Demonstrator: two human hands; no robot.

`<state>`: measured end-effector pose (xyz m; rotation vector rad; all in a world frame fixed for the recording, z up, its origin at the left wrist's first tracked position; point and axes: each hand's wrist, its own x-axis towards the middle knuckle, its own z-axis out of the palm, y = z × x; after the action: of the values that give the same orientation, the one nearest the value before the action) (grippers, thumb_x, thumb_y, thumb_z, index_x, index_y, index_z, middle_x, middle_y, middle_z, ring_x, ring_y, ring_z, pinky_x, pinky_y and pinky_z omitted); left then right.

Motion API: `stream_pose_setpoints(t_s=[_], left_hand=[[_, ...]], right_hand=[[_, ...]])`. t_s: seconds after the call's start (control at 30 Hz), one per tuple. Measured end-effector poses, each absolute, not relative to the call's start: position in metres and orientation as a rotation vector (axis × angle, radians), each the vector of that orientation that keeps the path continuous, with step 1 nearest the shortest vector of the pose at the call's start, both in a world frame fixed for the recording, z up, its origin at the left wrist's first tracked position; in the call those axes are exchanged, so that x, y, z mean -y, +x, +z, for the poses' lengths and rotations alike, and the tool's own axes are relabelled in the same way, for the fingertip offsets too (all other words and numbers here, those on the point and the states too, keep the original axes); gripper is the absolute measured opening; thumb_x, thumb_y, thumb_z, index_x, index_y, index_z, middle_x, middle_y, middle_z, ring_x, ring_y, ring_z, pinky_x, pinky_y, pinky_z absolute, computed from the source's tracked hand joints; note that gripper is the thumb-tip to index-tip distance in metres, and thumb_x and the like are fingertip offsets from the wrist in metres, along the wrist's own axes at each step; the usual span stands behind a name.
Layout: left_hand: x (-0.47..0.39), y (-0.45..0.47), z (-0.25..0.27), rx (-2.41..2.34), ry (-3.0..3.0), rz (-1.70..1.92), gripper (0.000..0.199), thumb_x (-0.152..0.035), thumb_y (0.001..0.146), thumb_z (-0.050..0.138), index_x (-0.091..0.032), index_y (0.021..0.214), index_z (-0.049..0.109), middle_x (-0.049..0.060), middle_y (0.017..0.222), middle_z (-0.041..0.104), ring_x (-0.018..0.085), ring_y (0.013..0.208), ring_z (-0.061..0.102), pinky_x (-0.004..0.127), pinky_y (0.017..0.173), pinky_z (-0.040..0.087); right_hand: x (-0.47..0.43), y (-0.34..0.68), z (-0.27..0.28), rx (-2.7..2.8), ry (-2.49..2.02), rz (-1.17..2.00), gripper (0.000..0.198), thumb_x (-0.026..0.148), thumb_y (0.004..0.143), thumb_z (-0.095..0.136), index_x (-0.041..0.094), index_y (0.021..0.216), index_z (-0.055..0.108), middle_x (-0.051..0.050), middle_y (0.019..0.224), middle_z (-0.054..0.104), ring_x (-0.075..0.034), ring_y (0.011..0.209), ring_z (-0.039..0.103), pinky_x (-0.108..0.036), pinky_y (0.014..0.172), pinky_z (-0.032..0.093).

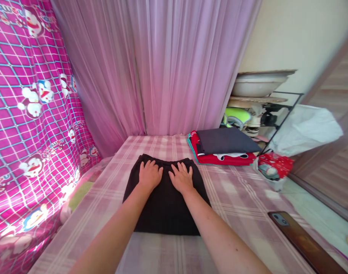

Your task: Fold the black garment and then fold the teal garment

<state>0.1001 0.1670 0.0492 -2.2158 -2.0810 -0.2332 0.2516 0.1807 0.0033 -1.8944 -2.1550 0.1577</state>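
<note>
A black garment with a gathered waistband, perhaps a skirt or shorts (pixel 168 209), lies flat on the plaid-covered table (pixel 105 213). Its waistband is at the far side, its straight lower edge towards me. My left hand (pixel 150 176) rests on the garment's upper left part, fingers spread and pointing at the waistband. On the upper right part lies my right hand (pixel 182 178), palm down with its fingers apart. Both hands touch the cloth and hold nothing. My forearms cover parts of the garment's sides.
Folded clothes (pixel 225 142) are stacked at the back right, dark grey on top of red. A phone (pixel 302 239) lies near the right edge. Beyond stand a rack (pixel 288 110) with basins and shoes, and a bag (pixel 273 167). Purple curtains (pixel 168 68) hang behind; a pink patterned cloth (pixel 34 125) hangs left.
</note>
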Motion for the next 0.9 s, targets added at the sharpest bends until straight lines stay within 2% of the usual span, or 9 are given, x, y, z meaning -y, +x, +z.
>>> stream_pose_setpoints(t_s=[0.07,0.2,0.3,0.47,0.57,0.63,0.8,0.9], left_hand=[[-0.181,0.101,0.048,2.111,-2.182,-0.271,0.049,-0.04,0.098,0.03,-0.017,0.124,0.065,0.01,0.146,0.052,0.027,0.14,0.039,0.054,0.118,0.021],[-0.198,0.092,0.027,2.296,-2.104,-0.332,0.055,-0.046,0.098,0.029,-0.019,0.141,0.05,0.008,0.156,0.037,0.027,0.146,0.027,0.056,0.119,0.016],[-0.199,0.085,0.014,2.365,-2.119,-0.361,0.058,-0.049,0.097,0.028,-0.021,0.144,0.046,0.006,0.158,0.032,0.027,0.148,0.022,0.057,0.12,0.014],[-0.198,0.085,0.01,2.365,-2.102,-0.382,0.057,-0.05,0.096,0.03,-0.023,0.143,0.047,0.006,0.158,0.034,0.027,0.148,0.023,0.057,0.12,0.015],[-0.199,0.085,0.009,2.364,-2.099,-0.366,0.057,-0.051,0.096,0.032,-0.023,0.143,0.048,0.006,0.157,0.035,0.027,0.148,0.024,0.058,0.119,0.017],[-0.2,0.085,0.008,2.359,-2.092,-0.37,0.058,-0.051,0.096,0.032,-0.022,0.143,0.048,0.007,0.157,0.035,0.027,0.148,0.024,0.058,0.119,0.016],[-0.199,0.085,0.005,2.329,-2.097,-0.405,0.057,-0.051,0.096,0.031,-0.023,0.143,0.048,0.006,0.157,0.036,0.027,0.147,0.024,0.058,0.12,0.016],[-0.199,0.084,0.004,2.337,-2.102,-0.414,0.057,-0.05,0.097,0.03,-0.023,0.143,0.047,0.006,0.157,0.035,0.027,0.148,0.024,0.057,0.12,0.015]], right_hand=[[-0.181,0.252,0.003,2.146,-1.887,0.161,0.053,0.048,0.099,0.029,0.028,0.146,0.046,-0.01,0.156,0.036,-0.027,0.147,0.021,-0.056,0.116,0.006],[-0.181,0.253,0.001,2.135,-1.875,0.161,0.053,0.048,0.099,0.03,0.028,0.146,0.045,-0.01,0.156,0.036,-0.027,0.147,0.022,-0.057,0.116,0.006],[-0.18,0.252,0.001,2.144,-1.867,0.169,0.053,0.049,0.099,0.031,0.028,0.146,0.045,-0.01,0.157,0.035,-0.027,0.147,0.022,-0.057,0.116,0.006],[-0.185,0.254,0.009,2.164,-1.868,0.215,0.053,0.05,0.098,0.033,0.027,0.144,0.048,-0.01,0.155,0.038,-0.028,0.145,0.025,-0.059,0.114,0.011],[-0.194,0.268,0.015,2.21,-1.78,0.177,0.049,0.049,0.099,0.031,0.027,0.132,0.06,-0.009,0.145,0.052,-0.026,0.137,0.04,-0.054,0.112,0.022],[-0.201,0.282,0.013,2.143,-1.747,0.087,0.046,0.043,0.101,0.03,0.027,0.125,0.065,-0.007,0.139,0.058,-0.023,0.132,0.046,-0.049,0.111,0.024],[-0.206,0.303,-0.012,1.957,-1.808,-0.008,0.043,0.036,0.1,0.034,0.026,0.134,0.059,-0.007,0.146,0.051,-0.024,0.139,0.037,-0.049,0.112,0.024],[-0.206,0.302,-0.024,1.955,-1.809,0.006,0.043,0.035,0.1,0.035,0.026,0.135,0.057,-0.007,0.146,0.051,-0.025,0.139,0.037,-0.05,0.111,0.025]])
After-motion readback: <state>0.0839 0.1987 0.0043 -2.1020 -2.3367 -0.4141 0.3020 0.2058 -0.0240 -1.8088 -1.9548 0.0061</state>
